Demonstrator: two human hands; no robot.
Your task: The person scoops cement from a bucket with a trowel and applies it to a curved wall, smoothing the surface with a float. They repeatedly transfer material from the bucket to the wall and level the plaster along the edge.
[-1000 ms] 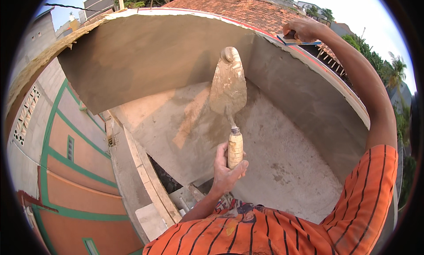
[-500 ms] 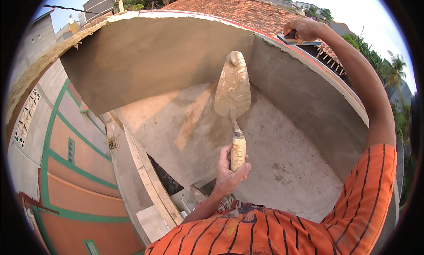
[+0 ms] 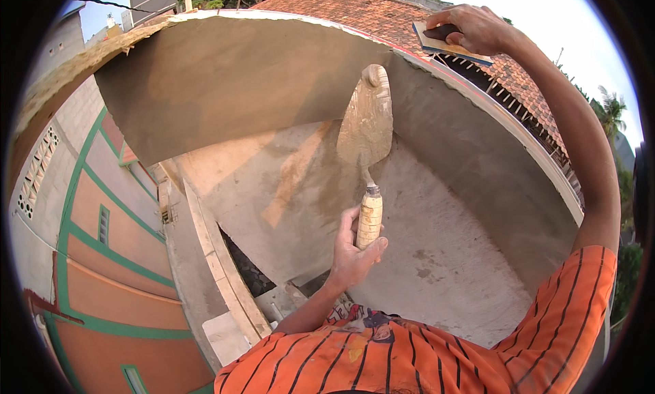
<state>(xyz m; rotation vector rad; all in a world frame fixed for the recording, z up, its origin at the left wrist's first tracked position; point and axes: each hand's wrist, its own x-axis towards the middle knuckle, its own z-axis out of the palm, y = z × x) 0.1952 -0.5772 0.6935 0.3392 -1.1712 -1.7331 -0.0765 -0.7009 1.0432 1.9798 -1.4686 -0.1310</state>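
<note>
My left hand (image 3: 355,257) is wrapped round the pale handle of a pointed trowel (image 3: 365,131), low in front of me. The trowel's blade points up and away, smeared with grey mortar, with a small lump at its tip. At the upper right my right hand (image 3: 481,29) grips the dark handle of a flat, blue-edged plastering float (image 3: 437,45). This float is tilted and appears over the top edge of the right wall (image 3: 477,155); whether it touches that edge I cannot tell. Its underside is hidden.
A smooth grey plastered wall (image 3: 252,80) stands ahead, meeting the right wall at a corner. Below lies a concrete floor (image 3: 437,271). Wooden planks (image 3: 218,264) border a dark gap at the left, with a lower orange-and-green building (image 3: 123,278) beyond. Behind is a tiled roof (image 3: 341,15).
My right hand has risen a little and shifted left with the float, which now tilts and shows more of its top face. The trowel in my left hand has moved slightly up and right.
</note>
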